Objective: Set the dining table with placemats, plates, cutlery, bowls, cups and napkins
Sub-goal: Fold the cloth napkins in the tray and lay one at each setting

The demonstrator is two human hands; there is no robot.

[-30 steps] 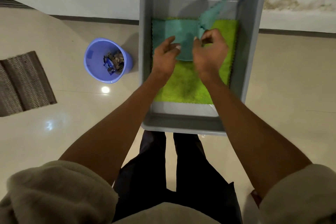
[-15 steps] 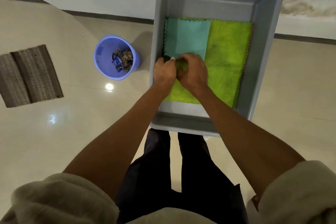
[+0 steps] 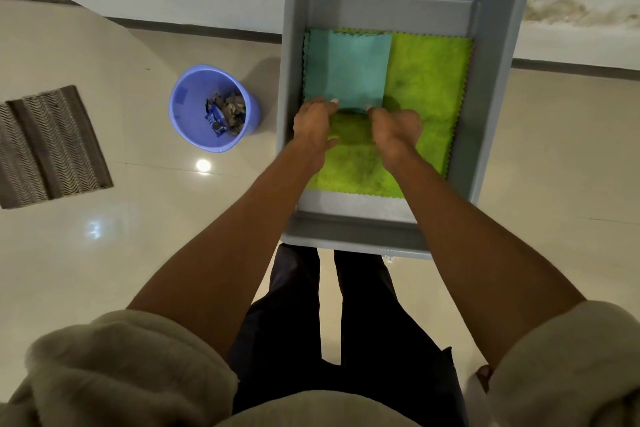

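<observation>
- Inside the grey plastic tub [image 3: 491, 87], on its left half, lay a folded teal cloth [image 3: 349, 69], flat on top of a larger lime-green microfibre cloth [image 3: 429, 80] covering the tub floor.
- Held at the teal cloth's near edge by both hands: left hand [image 3: 313, 125] with fingertips curled onto the near-left corner, right hand [image 3: 394, 130] pinching the near-right corner.
- Judged as the napkin step, with cloths being gathered from the tub rather than laid at a table; no table, plates or cutlery in view.
- Called next for lifting the teal cloth by both corners without dragging the green one along.
- Stood beside the tub on the tiled floor: a blue bin [image 3: 211, 107] with scraps, and farther left a striped mat [image 3: 48, 146].
</observation>
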